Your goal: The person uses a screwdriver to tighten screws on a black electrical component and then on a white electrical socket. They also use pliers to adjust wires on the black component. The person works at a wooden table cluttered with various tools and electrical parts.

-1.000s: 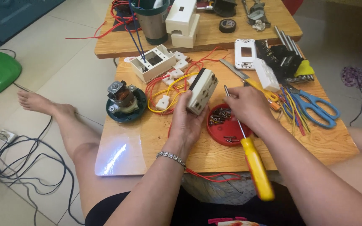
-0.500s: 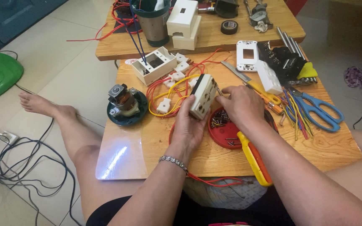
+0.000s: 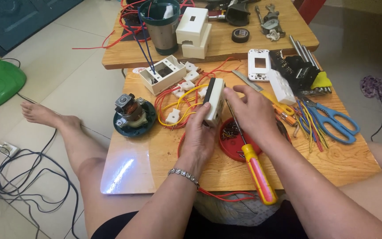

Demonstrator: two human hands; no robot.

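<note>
My left hand [image 3: 202, 137] has its grip closed around the white box [image 3: 213, 102], held above the red dish [image 3: 233, 139] on the surface [image 3: 332, 155], while my right hand [image 3: 253, 113] grips the screwdriver [image 3: 253, 166] against it.

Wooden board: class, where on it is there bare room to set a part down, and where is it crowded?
Bare patches: the near left corner below the motor, and the near right strip below the blue scissors. Crowded: the middle, with both hands, red screw dish and wires.
</note>
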